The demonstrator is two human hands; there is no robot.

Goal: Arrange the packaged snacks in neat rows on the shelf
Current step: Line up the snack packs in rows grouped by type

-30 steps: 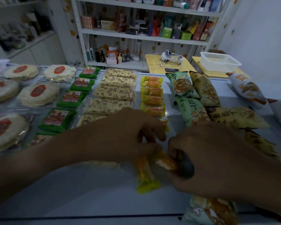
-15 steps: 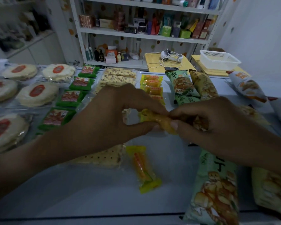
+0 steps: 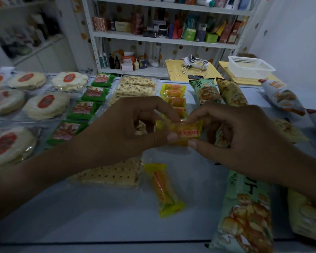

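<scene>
Both hands hold one small yellow snack pack (image 3: 187, 131) above the pale shelf top (image 3: 98, 216). My left hand (image 3: 124, 130) pinches its left end between thumb and fingers. My right hand (image 3: 233, 136) pinches its right end. Behind it runs a row of like yellow packs (image 3: 174, 94). Another yellow pack (image 3: 163, 190) lies loose and slanted on the shelf below the hands. A flat cracker pack (image 3: 113, 174) lies under my left wrist.
Round rice cakes (image 3: 46, 105) fill the left side, then a row of green packs (image 3: 84, 110) and nougat bars (image 3: 137, 84). Long chip bags (image 3: 244, 214) lie at the right. A white basket (image 3: 250, 66) and a stocked white rack (image 3: 164, 41) stand behind.
Both hands lifted a yellow pack from the near shelf area and carried it up and away toward the yellow row. The other loose yellow pack stayed on the shelf.
</scene>
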